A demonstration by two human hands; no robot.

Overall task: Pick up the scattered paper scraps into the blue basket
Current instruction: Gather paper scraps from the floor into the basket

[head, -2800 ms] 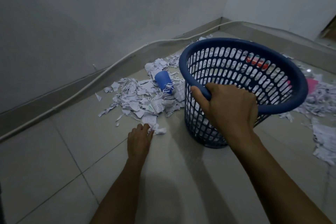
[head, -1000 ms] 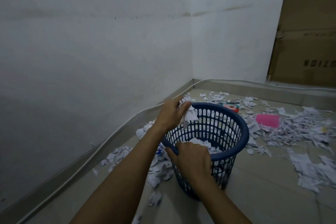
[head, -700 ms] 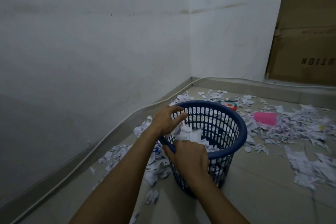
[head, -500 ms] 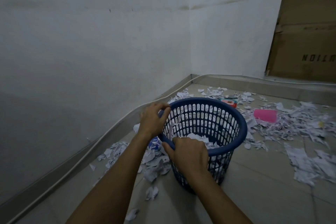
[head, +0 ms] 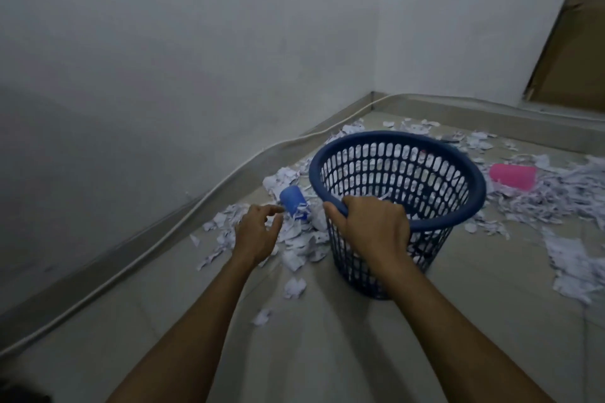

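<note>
Pale floor tiles (head: 327, 337) run into a corner of plain white walls, with a white cable (head: 183, 216) along the skirting. Paper scraps (head: 294, 235) lie in a loose heap at about ten o'clock from the blue basket (head: 458, 206), and a wider drift (head: 556, 203) spreads at its two to three o'clock, around a pink object (head: 512, 175).

The right hand (head: 373, 229) grips the basket's near rim, fingers curled over it. The left hand (head: 258, 232) hovers empty over the near heap, fingers loosely spread. That heap starts right under and just beyond its fingertips, toward twelve to one o'clock, and runs on to the basket's wall. A small blue cup (head: 292, 201) lies tipped among these scraps, just beyond the fingers.

So the left hand is the nearer one. The grab looks like a short reach forward and down, and the cup may get scooped along.

Some white paper already shows inside the basket.
</note>
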